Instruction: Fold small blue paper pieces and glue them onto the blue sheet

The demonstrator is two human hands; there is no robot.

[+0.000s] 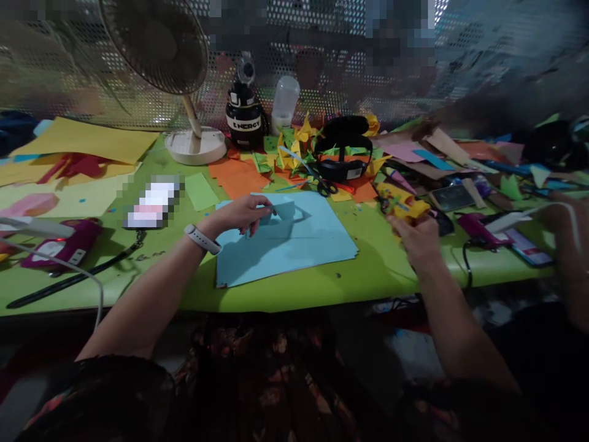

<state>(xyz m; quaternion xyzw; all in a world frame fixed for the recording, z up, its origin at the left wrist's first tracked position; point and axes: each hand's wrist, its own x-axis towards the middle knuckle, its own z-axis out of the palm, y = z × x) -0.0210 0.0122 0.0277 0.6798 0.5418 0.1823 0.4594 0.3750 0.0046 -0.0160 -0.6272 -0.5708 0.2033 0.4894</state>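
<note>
My left hand (pixel 246 216), with a white band on its wrist, is over a stack of light-blue paper sheets (pixel 304 252). Its curled fingers pinch a small folded piece of blue paper (pixel 283 212), which nearly blends with the sheets below. To the right, my right hand (pixel 416 236) is closed on a yellow printed packet (pixel 405 201) at the edge of a heap of scraps. The fingertips there are partly hidden.
A fan (pixel 196 147), a black bottle (pixel 245 123) and a black headset (pixel 344 153) stand behind. Scissors (pixel 326 186) lie near folded yellow paper pieces (pixel 299 144). A phone (pixel 154 202) and a magenta power bank (pixel 64 245) lie left. Another person's arm (pixel 570 258) is at right.
</note>
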